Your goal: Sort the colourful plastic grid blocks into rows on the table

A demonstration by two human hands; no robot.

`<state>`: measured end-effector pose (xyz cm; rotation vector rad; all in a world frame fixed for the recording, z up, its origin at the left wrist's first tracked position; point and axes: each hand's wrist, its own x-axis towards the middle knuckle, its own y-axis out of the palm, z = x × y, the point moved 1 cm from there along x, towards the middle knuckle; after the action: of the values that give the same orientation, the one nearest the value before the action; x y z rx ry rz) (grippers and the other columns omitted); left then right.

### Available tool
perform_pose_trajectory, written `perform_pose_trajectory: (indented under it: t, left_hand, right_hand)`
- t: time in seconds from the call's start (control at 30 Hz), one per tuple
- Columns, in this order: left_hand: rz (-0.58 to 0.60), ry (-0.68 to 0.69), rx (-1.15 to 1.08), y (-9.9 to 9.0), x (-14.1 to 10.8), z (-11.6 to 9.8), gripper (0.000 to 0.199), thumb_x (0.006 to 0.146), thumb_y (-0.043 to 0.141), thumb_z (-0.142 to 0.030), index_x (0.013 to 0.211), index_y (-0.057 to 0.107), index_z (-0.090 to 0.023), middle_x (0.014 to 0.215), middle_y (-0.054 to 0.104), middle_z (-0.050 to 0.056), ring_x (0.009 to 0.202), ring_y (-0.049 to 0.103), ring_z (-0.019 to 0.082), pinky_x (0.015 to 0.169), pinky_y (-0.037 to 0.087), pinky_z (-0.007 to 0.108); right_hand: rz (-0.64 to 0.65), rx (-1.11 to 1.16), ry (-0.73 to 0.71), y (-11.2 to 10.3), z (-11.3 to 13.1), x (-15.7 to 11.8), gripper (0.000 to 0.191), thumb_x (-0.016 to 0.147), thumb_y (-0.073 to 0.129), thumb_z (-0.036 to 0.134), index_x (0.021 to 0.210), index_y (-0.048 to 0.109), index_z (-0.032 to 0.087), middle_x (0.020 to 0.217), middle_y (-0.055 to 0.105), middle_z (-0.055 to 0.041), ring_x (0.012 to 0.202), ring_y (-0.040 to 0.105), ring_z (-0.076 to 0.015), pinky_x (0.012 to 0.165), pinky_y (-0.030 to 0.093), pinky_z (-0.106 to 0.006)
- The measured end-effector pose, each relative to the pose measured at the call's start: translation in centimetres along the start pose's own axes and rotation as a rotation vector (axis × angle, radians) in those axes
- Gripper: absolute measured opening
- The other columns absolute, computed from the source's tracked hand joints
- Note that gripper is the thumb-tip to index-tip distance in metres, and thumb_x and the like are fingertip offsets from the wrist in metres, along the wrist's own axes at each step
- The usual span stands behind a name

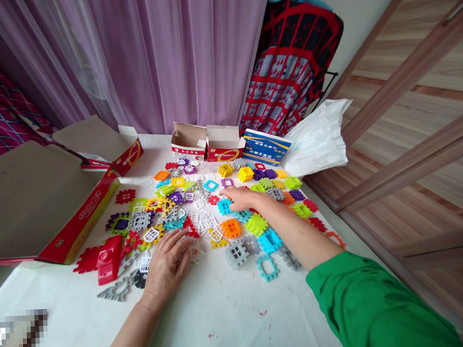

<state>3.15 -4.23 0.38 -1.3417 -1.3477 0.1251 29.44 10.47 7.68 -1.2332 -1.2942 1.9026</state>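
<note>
The left hand (168, 266) lies relaxed, fingers loosely bent, at the near edge of the scattered plastic pieces (256, 224). Leftward, a large red box (82, 220) gapes open. Farther, the right hand (238, 196) reaches among the pieces, grip unclear; beyond, two small boxes (225, 154) stand open, contents hidden.

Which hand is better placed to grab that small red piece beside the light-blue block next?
Probably the right hand: its fingertips are close to the small red piece, while the left hand is clearly farther away.
</note>
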Motion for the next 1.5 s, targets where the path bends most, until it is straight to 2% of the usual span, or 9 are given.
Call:
perform_pose_trajectory:
  t: [0.2, 0.47, 0.63, 0.8, 1.0, 1.1, 1.23, 1.4, 1.5]
  left_hand:
    - [-0.006, -0.012, 0.002, -0.1, 0.0, -0.1, 0.021, 0.091, 0.051, -0.023, 0.106, 0.066, -0.025, 0.117, 0.071, 0.006, 0.113, 0.063, 0.025, 0.096, 0.052, 0.046]
    - [0.006, -0.019, 0.023, -0.2, 0.0, -0.2, 0.022, 0.091, 0.052, -0.022, 0.107, 0.066, -0.027, 0.119, 0.071, 0.005, 0.113, 0.063, 0.025, 0.096, 0.053, 0.047]
    - [-0.002, -0.013, 0.04, -0.3, 0.0, -0.3, 0.021, 0.091, 0.051, -0.022, 0.106, 0.066, -0.027, 0.117, 0.072, 0.005, 0.113, 0.064, 0.025, 0.092, 0.055, 0.047]
    - [-0.012, -0.021, 0.02, -0.3, 0.0, -0.3, 0.022, 0.091, 0.052, -0.022, 0.107, 0.066, -0.028, 0.117, 0.071, 0.005, 0.114, 0.063, 0.025, 0.096, 0.054, 0.047]
    - [0.016, -0.042, 0.007, -0.1, -0.3, 0.0, 0.022, 0.091, 0.052, -0.023, 0.106, 0.067, -0.028, 0.119, 0.071, 0.005, 0.117, 0.062, 0.026, 0.097, 0.054, 0.048]
    - [0.037, -0.046, 0.014, 0.0, -0.3, 0.0, 0.023, 0.091, 0.051, -0.024, 0.107, 0.067, -0.028, 0.12, 0.071, 0.005, 0.116, 0.062, 0.026, 0.097, 0.053, 0.049]
    - [0.035, -0.023, 0.005, 0.0, -0.3, 0.3, 0.022, 0.091, 0.052, -0.025, 0.108, 0.067, -0.028, 0.12, 0.07, 0.005, 0.115, 0.063, 0.026, 0.097, 0.052, 0.049]
    - [-0.004, 0.016, -0.007, 0.1, -0.1, 0.6, 0.022, 0.091, 0.052, -0.029, 0.109, 0.066, -0.028, 0.116, 0.071, 0.005, 0.111, 0.064, 0.026, 0.094, 0.053, 0.046]
    - [-0.028, 0.032, 0.003, 0.2, -0.1, 0.8, 0.022, 0.091, 0.052, -0.03, 0.108, 0.066, -0.027, 0.115, 0.072, 0.006, 0.109, 0.065, 0.027, 0.094, 0.053, 0.046]
  right_hand:
    - [-0.027, -0.002, -0.017, 0.4, -0.4, 0.3, 0.071, 0.072, 0.061, 0.017, 0.142, 0.047, 0.024, 0.142, 0.054, -0.0109, 0.122, 0.056, -0.027, 0.095, 0.047, -0.032]
    - [-0.243, -0.148, 0.047, -2.2, -0.1, 3.4, 0.045, 0.083, 0.052, 0.014, 0.125, 0.063, 0.025, 0.129, 0.064, -0.0058, 0.118, 0.058, -0.0236, 0.096, 0.045, -0.032]
    - [-0.169, -0.288, -0.032, -3.3, 1.6, 6.6, 0.059, 0.083, 0.054, 0.008, 0.138, 0.053, 0.031, 0.139, 0.055, -0.0065, 0.125, 0.052, -0.0258, 0.098, 0.043, -0.036]
    - [-0.045, -0.302, -0.004, -3.8, 2.3, 8.0, 0.052, 0.073, 0.074, 0.023, 0.124, 0.063, 0.029, 0.129, 0.061, -0.0083, 0.116, 0.058, -0.0294, 0.094, 0.046, -0.036]
    - [-0.06, -0.288, -0.001, -4.0, 1.3, 7.7, 0.048, 0.071, 0.075, 0.028, 0.117, 0.063, 0.021, 0.129, 0.06, -0.012, 0.116, 0.057, -0.0296, 0.095, 0.045, -0.037]
    - [-0.163, -0.235, -0.006, -4.5, 0.0, 5.4, 0.048, 0.074, 0.073, 0.031, 0.119, 0.061, 0.02, 0.127, 0.062, -0.0124, 0.116, 0.057, -0.0292, 0.096, 0.044, -0.038]
    - [-0.251, -0.133, -0.026, -4.3, -2.2, -1.6, 0.048, 0.074, 0.072, 0.035, 0.118, 0.06, 0.02, 0.121, 0.064, -0.0104, 0.11, 0.059, -0.0276, 0.092, 0.044, -0.036]
    - [-0.224, -0.076, 0.047, -1.0, -4.3, -11.7, 0.044, 0.071, 0.072, 0.032, 0.113, 0.062, 0.019, 0.114, 0.065, -0.0094, 0.105, 0.059, -0.0265, 0.089, 0.043, -0.034]
    - [-0.236, -0.045, 0.075, 1.7, -4.8, -15.3, 0.042, 0.07, 0.07, 0.029, 0.11, 0.062, 0.02, 0.109, 0.065, -0.0079, 0.102, 0.059, -0.0252, 0.086, 0.042, -0.033]
